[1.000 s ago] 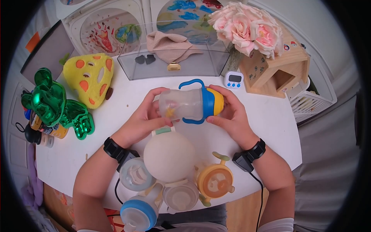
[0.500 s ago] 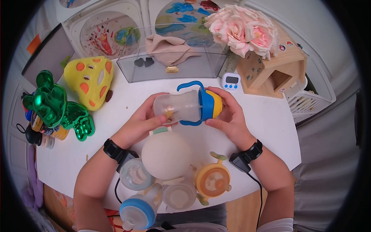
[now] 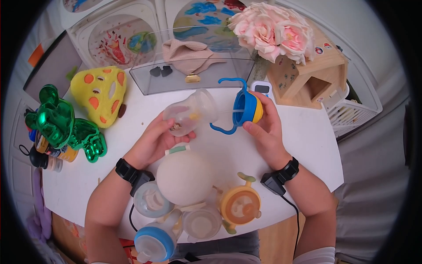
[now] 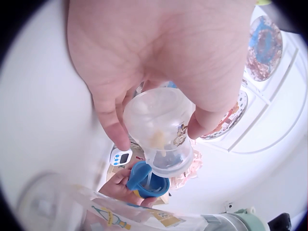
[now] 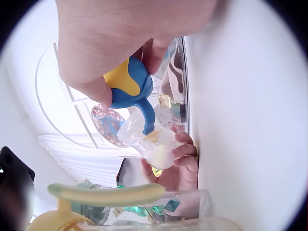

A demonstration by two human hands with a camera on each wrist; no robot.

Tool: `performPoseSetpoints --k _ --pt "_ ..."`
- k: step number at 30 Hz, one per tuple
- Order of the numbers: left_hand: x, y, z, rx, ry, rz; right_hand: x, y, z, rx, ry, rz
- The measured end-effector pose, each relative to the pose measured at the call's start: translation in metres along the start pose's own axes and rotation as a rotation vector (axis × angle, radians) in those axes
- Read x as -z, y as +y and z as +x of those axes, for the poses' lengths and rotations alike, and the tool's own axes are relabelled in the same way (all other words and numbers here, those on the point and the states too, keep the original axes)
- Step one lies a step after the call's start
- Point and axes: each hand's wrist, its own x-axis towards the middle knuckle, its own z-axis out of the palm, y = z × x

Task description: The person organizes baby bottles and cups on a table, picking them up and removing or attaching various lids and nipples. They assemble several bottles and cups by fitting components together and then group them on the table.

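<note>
My left hand (image 3: 154,140) grips the clear, waisted bottle (image 3: 187,113) of a sippy cup round its base, its open mouth tilted up to the right. In the left wrist view the thumb and fingers lie on either side of the bottle (image 4: 159,120). My right hand (image 3: 269,132) holds the blue and yellow lid (image 3: 247,109), whose two blue handles stick out toward the left. A pale straw (image 3: 226,111) reaches from the lid toward the bottle's mouth. Lid and bottle are apart. The right wrist view shows fingers and thumb round the lid (image 5: 131,86).
Close in front stand a bottle with a round cream top (image 3: 184,178), a blue-ringed bottle (image 3: 154,243), an orange-lidded cup (image 3: 241,206) and other bottles. Behind are a clear box (image 3: 193,83), a timer (image 3: 262,88) and a wooden house (image 3: 303,83). Left sit a yellow plush (image 3: 99,94) and green figure (image 3: 57,116).
The lid has come off the bottle. My right hand has drawn it to the right with its straw, while the left hand has tilted the bottle's mouth upward.
</note>
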Motion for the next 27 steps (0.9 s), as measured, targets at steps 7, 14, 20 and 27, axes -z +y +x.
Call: performPoseSetpoints --k 7,14,20,27 --pt "0.0050 -0.0029 0.0007 -0.021 0.022 -0.086 0.0025 0.0020 -0.0007 0.025 0.013 -0.025" --pt "0.0084 -0.0028 0.0040 -0.031 0.044 -0.189 0.0032 0.0012 -0.0022 0.033 0.031 -0.050" --pt "0.0062 -0.0008 0.0041 -0.021 0.029 -0.158 0.0029 0.0002 -0.0022 0.023 0.028 -0.080" --pt "0.0070 -0.0015 0.0029 -0.031 0.034 -0.161 0.0045 0.0006 0.0002 0.024 0.031 -0.093"
